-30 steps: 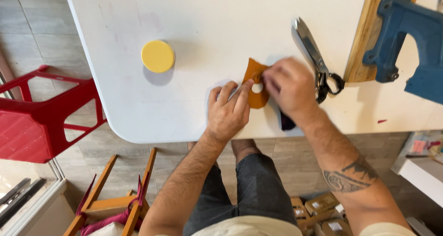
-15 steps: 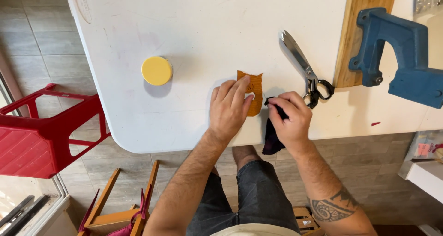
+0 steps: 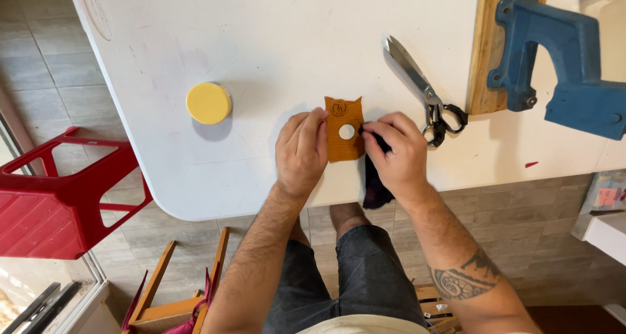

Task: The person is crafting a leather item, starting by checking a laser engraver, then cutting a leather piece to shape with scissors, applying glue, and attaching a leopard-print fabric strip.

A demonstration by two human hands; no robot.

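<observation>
A small orange-brown leather piece (image 3: 343, 130) with a round hole and a stamped mark lies flat on the white table (image 3: 274, 40) near its front edge. My left hand (image 3: 301, 150) rests beside it, fingertips pressing its left edge. My right hand (image 3: 396, 152) pinches a dark cloth (image 3: 376, 182) against the leather's right edge; the cloth hangs down over the table edge under my palm.
Large metal shears (image 3: 422, 89) lie just right of my right hand. A yellow round lid (image 3: 208, 103) sits to the left. A blue press tool (image 3: 557, 63) stands on a wooden board (image 3: 493, 40) at the right. A red stool (image 3: 59, 190) is on the floor at the left.
The leather piece now lies flat and uncovered, its hole showing. My left hand shifted off it to its left edge. My right hand brought the dark cloth up against its right edge.
</observation>
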